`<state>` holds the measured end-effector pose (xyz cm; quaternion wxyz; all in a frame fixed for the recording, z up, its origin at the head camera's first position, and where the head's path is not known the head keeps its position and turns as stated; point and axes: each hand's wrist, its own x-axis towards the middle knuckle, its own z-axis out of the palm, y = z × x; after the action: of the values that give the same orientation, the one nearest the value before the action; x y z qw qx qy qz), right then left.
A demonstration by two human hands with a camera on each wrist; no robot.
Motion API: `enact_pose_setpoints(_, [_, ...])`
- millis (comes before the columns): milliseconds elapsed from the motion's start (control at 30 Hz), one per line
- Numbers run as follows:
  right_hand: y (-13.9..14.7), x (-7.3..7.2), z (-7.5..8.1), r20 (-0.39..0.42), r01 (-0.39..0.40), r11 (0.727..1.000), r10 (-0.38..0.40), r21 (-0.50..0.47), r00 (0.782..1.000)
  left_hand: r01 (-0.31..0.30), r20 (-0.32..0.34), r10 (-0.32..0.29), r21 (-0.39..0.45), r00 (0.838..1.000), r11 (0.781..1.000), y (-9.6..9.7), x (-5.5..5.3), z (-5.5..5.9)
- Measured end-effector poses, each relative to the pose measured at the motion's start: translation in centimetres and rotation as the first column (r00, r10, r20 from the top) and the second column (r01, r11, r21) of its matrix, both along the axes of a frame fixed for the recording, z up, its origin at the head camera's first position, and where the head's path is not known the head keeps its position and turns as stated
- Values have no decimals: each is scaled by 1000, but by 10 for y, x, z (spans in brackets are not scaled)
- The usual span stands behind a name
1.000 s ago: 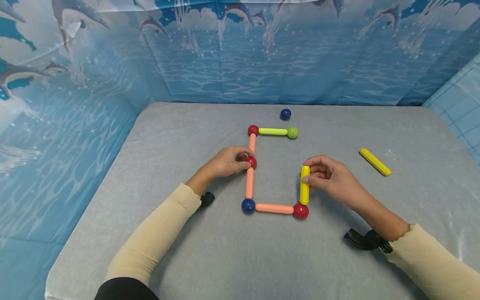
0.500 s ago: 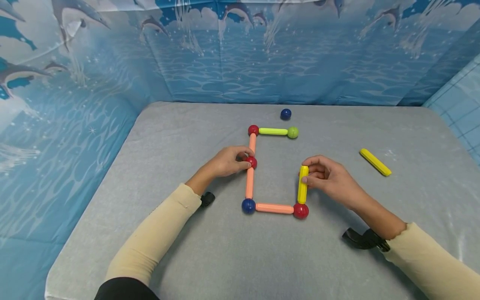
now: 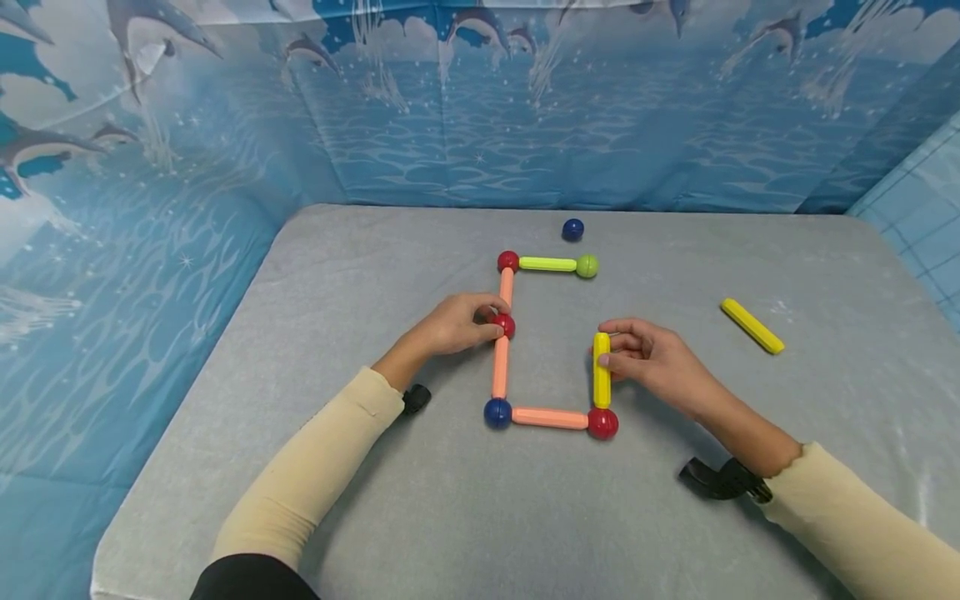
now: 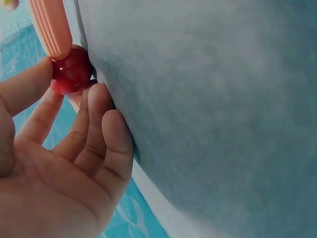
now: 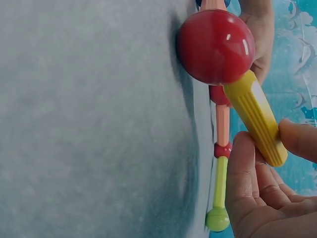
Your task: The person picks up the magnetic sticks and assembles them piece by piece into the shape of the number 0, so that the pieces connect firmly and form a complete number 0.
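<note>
My left hand (image 3: pixel 459 323) pinches the middle red ball (image 4: pixel 73 72) between thumb and fingers; salmon rods run from that ball both ways. My right hand (image 3: pixel 651 360) pinches a yellow rod (image 5: pixel 257 119) near its far end. The rod's near end meets the corner red ball (image 5: pixel 216 47), and in the right wrist view it slants up off the table. From that corner a salmon rod (image 3: pixel 550 417) leads left to a blue ball (image 3: pixel 497 413). At the far end of the shape, another red ball (image 3: pixel 508 262) joins a lime-green rod (image 3: pixel 547 264) tipped with a green ball (image 3: pixel 587 266).
A loose blue ball (image 3: pixel 573 230) sits near the table's back edge. To the right of my right hand lies a second yellow rod (image 3: pixel 752 326). The grey cloth-covered table (image 3: pixel 360 275) ends at a blue dolphin-print curtain (image 3: pixel 480 125).
My right hand has shifted slightly left, swinging the far end of the yellow rod left. Its near end stays at the corner red ball, and my left hand keeps its place.
</note>
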<state>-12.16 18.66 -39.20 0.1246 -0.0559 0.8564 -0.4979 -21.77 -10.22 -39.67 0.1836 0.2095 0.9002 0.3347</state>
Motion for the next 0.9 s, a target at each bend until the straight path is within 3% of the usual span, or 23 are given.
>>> enact_pose_setpoints(200, [-1, 0, -4, 23, -24, 1000, 24, 2, 999, 3, -104, -14, -109, 994, 994, 2, -2, 18])
enact_pose_setpoints(333, [0, -1, -5, 23, -31, 999, 31, 11, 999, -42, -196, 27, -74, 980, 996, 13, -21, 34])
enact_pose_setpoints(433, [1, -1, -5, 17, -35, 999, 35, 8, 999, -72, -275, 40, -108, 961, 992, 28, -38, 39])
enact_pose_setpoints(567, [3, -1, -5, 9, -47, 999, 47, -11, 999, -84, -358, -14, -256, 934, 963, 50, -63, 40])
enact_pose_setpoints(700, [3, -1, -7, 13, -43, 999, 44, -21, 999, -62, -385, -92, -371, 919, 927, 69, -84, 37])
enact_pose_setpoints(800, [2, -2, -7, 19, -40, 999, 41, -24, 999, -42, -393, -140, -421, 909, 906, 79, -95, 35])
enact_pose_setpoints(900, [1, -3, -7, 19, -41, 999, 42, -17, 999, -34, -406, -159, -428, 900, 903, 87, -101, 33])
